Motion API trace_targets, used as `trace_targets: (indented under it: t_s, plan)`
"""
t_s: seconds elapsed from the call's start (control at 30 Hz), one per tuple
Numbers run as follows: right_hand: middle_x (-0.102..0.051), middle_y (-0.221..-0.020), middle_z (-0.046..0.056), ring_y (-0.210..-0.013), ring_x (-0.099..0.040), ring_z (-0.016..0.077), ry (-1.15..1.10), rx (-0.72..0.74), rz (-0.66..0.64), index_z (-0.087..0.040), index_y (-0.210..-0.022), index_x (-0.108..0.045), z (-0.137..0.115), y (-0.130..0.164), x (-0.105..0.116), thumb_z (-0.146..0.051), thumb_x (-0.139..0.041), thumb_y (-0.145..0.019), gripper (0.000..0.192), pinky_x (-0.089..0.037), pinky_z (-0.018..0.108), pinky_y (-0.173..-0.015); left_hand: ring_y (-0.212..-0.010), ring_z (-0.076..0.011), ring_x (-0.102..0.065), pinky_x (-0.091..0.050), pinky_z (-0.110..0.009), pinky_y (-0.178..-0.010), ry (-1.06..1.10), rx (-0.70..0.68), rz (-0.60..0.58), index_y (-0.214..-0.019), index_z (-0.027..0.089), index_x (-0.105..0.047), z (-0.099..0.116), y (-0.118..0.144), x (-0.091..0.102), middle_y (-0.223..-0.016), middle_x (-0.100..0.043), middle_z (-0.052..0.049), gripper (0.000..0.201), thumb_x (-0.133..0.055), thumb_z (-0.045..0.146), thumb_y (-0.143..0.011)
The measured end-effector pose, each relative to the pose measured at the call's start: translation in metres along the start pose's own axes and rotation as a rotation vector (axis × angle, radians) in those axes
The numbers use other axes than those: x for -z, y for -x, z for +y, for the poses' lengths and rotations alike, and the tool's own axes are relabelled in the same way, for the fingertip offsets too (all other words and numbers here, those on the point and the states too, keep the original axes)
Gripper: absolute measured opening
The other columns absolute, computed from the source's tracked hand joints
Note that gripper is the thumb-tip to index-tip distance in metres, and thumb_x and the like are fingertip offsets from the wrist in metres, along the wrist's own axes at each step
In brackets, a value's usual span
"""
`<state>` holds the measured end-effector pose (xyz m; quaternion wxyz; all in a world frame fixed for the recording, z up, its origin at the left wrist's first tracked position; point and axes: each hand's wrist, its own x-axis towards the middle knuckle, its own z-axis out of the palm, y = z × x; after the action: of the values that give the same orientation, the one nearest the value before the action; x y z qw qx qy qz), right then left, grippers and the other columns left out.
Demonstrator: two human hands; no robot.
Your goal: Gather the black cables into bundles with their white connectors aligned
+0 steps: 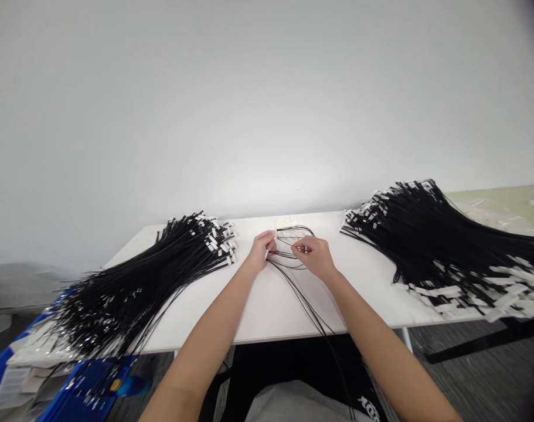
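Observation:
My left hand [260,249] is closed round the end of a wire harness [308,308], where a small white connector [267,255] shows by the fingers. Thin black wires loop rightward from there, and several hang over the table's front edge towards my lap. Pinched between thumb and fingers of my right hand [316,255] is a thin black wire, its tip hidden. Just behind both hands, small off-white connector pieces [288,223] lie on the white table [271,310].
To the left lies a large bundle of black cables [161,287] with white ends, overhanging the table above a blue bin [84,390]. Another thick cable bundle [429,234] with white connectors covers the right side. A pale wall [267,105] rises behind the table.

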<state>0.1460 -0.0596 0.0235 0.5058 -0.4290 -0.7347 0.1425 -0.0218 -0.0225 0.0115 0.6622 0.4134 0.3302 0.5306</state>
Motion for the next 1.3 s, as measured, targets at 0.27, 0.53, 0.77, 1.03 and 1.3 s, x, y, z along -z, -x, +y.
trace_targets:
  t_s: [0.27,0.53,0.77,1.03,1.3]
  plan:
    - [-0.052,-0.057,-0.001,-0.054,-0.045,0.0088,0.023,0.109,0.063,-0.019,-0.065,-0.063,0.003,0.000,-0.001,-0.017,-0.053,-0.074,0.013,-0.037,0.021,-0.053,-0.037,-0.0050,-0.024,-0.015,-0.019,-0.037,-0.030,0.017,0.010,-0.062,0.017,-0.041,0.000,-0.001,0.000,-0.041,-0.025,0.008,0.029,-0.062,0.036,-0.068]
    - [-0.055,-0.065,0.001,-0.057,-0.046,0.0092,0.068,0.156,0.103,-0.020,-0.076,-0.063,0.006,0.001,-0.003,-0.023,-0.051,-0.081,0.014,-0.039,0.022,-0.054,-0.037,-0.0047,-0.024,-0.014,-0.019,-0.038,-0.046,0.020,0.006,-0.064,0.016,-0.046,-0.001,-0.001,0.000,-0.041,-0.025,0.008,0.026,-0.062,0.036,-0.068]
    - [-0.059,-0.070,0.002,-0.057,-0.048,0.0088,0.183,0.171,0.118,-0.020,-0.079,-0.064,0.004,0.003,-0.003,-0.027,-0.048,-0.084,0.018,-0.037,0.021,-0.052,-0.038,-0.0052,-0.029,-0.025,-0.020,-0.042,-0.035,0.044,0.011,-0.058,0.017,-0.043,-0.001,0.001,-0.002,-0.041,-0.028,0.008,0.030,-0.065,0.036,-0.066]
    - [-0.065,-0.077,0.001,-0.067,-0.057,0.0093,0.321,0.277,0.155,-0.024,-0.084,-0.066,0.013,0.007,-0.012,-0.029,-0.053,-0.083,0.014,-0.038,0.020,-0.053,-0.041,-0.0052,-0.028,-0.027,-0.022,-0.048,-0.138,0.016,-0.069,-0.062,0.014,-0.054,-0.004,0.003,-0.006,-0.040,-0.028,0.007,0.024,-0.063,0.035,-0.069]
    - [-0.066,-0.074,-0.001,-0.065,-0.057,0.0073,0.388,0.315,0.152,-0.024,-0.079,-0.065,0.014,0.008,-0.016,-0.027,-0.052,-0.084,0.014,-0.035,0.019,-0.053,-0.042,-0.0053,-0.025,-0.024,-0.023,-0.048,-0.169,0.007,-0.113,-0.063,0.014,-0.055,-0.006,0.003,-0.005,-0.042,-0.026,0.007,0.023,-0.062,0.035,-0.071]
